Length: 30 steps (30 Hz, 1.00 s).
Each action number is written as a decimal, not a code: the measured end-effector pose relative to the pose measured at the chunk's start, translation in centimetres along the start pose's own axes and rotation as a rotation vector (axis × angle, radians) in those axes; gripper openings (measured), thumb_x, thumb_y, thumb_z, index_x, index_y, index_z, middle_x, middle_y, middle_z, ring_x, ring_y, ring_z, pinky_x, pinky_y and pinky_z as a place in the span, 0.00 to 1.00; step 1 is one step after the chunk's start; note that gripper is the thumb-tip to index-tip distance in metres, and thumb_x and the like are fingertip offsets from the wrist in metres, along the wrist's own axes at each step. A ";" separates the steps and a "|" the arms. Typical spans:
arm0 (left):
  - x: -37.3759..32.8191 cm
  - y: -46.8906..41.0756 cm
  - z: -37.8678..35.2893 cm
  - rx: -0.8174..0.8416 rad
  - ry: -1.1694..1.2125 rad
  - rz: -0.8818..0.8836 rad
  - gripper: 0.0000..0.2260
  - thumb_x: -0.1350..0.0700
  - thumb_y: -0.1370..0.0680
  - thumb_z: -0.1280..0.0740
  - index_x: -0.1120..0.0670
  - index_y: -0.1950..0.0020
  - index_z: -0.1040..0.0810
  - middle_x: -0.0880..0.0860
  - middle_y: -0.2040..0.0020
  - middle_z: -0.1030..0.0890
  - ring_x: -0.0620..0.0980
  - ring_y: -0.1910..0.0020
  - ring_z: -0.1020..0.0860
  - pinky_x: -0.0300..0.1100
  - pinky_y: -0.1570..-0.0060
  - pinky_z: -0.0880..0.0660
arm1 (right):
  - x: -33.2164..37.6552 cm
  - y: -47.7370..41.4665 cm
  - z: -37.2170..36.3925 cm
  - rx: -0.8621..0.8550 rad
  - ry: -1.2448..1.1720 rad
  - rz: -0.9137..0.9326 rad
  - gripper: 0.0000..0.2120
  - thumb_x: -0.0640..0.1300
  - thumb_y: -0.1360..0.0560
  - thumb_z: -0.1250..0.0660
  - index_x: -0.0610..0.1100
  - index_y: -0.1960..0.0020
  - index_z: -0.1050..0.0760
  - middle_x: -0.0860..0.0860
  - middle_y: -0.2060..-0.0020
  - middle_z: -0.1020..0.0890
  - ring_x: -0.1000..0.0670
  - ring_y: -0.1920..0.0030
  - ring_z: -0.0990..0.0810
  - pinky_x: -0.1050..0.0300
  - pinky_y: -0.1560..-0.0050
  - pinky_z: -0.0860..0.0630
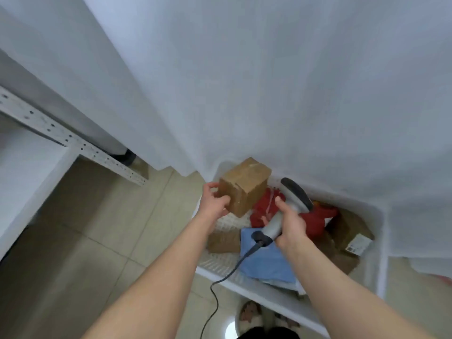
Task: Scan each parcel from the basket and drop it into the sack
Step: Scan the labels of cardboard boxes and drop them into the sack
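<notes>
Head view: the only view, looking down along two bare forearms.
Left hand (213, 204): grips the cardboard box (244, 187), thumb on the near face and fingers curled round its left edge.
Cardboard box: tilted and lifted clear of the other parcels, over the far left corner of the basket (269, 298).
Right hand (292, 222): fingers wrapped round the grey handle of the scanner (278, 221), thumb lying up along it.
Scanner: its dark-topped head sticks out beyond the right fingers, just right of the box and apart from it; its cable (219, 287) trails down from the butt of the handle past the basket's near rim.
Red parcel (320, 216): in the basket, under the right fingers and the scanner head.
Blue parcel (266, 261): in the basket, below the right wrist.
Brown parcels: one (223, 242) lies below the left wrist; another, with a white label (352, 233), lies right of the right hand.
White cloth (269, 81): hangs beyond both sets of fingers and fills the upper picture; whether it is the sack I cannot tell.
Metal rail (73, 140): well left of the left hand.
</notes>
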<state>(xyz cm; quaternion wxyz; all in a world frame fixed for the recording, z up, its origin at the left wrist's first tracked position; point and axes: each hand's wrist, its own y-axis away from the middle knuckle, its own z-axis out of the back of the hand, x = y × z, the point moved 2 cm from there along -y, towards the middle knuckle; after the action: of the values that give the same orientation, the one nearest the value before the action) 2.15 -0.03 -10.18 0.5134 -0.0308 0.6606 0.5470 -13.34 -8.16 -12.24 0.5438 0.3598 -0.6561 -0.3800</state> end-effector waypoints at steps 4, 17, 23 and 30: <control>-5.0 6.7 0.0 0.043 -0.253 -0.177 0.17 0.70 0.26 0.37 0.52 0.44 0.31 0.53 0.45 0.27 0.53 0.50 0.24 0.43 0.57 0.23 | 4.3 7.0 -1.6 0.115 0.010 0.022 0.22 0.45 0.30 0.23 0.37 0.41 0.26 0.41 0.51 0.20 0.40 0.52 0.19 0.44 0.52 0.20; -1.0 9.6 0.4 -0.047 -0.342 0.033 0.12 0.63 0.21 0.41 0.56 0.40 0.23 0.57 0.44 0.22 0.54 0.47 0.24 0.46 0.46 0.25 | 4.2 10.7 5.2 0.055 0.218 0.067 0.25 0.43 0.27 0.25 0.37 0.35 0.29 0.42 0.50 0.22 0.44 0.53 0.22 0.50 0.61 0.21; 3.8 4.6 1.2 0.005 -0.367 0.149 0.16 0.64 0.22 0.39 0.57 0.34 0.27 0.59 0.38 0.24 0.56 0.40 0.25 0.45 0.43 0.27 | 0.5 5.6 4.2 0.036 0.289 0.025 0.19 0.42 0.26 0.27 0.36 0.39 0.26 0.42 0.56 0.21 0.46 0.59 0.22 0.49 0.58 0.21; 9.0 -3.7 1.3 0.009 -0.460 0.173 0.17 0.62 0.21 0.38 0.59 0.32 0.29 0.60 0.35 0.26 0.57 0.37 0.27 0.41 0.42 0.30 | -5.7 -3.7 1.0 0.048 0.333 -0.028 0.22 0.43 0.26 0.26 0.35 0.37 0.27 0.41 0.54 0.22 0.44 0.58 0.21 0.50 0.65 0.22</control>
<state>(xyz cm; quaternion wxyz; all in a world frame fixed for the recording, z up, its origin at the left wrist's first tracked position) 0.97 4.14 -18.93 0.6015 0.1535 0.5290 0.5787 -13.22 -4.70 -18.19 0.6309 0.4397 -0.5608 -0.3070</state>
